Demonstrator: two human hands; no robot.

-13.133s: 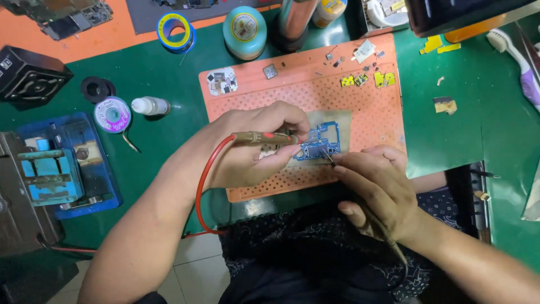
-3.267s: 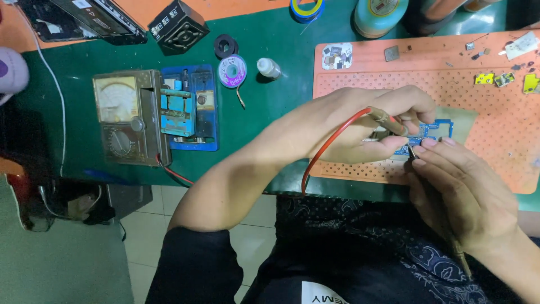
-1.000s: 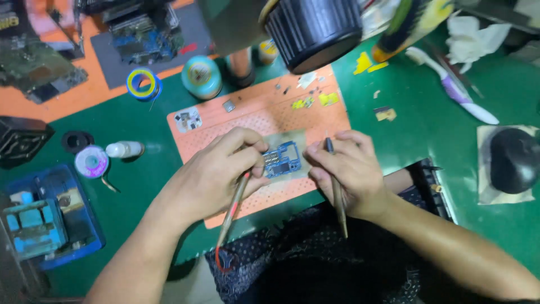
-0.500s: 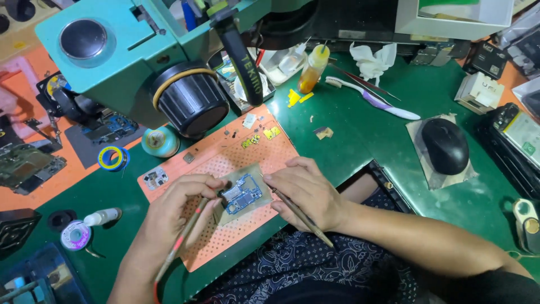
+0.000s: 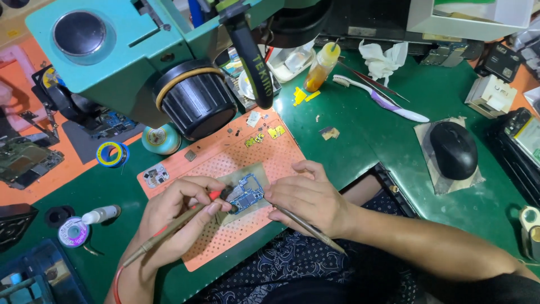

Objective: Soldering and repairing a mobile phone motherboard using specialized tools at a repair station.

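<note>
Circuit board (image 5: 248, 193) on our orange perforated mat (image 5: 270, 155), green bench (image 5: 360, 141); our left hand (image 5: 177, 217) pinching soldering iron (image 5: 169, 228), right hand (image 5: 306, 197) pinching tweezers (image 5: 309, 228)

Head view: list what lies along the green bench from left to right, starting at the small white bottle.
small white bottle → left hand gripping a soldering iron → blue circuit board → right hand → black computer mouse
</note>
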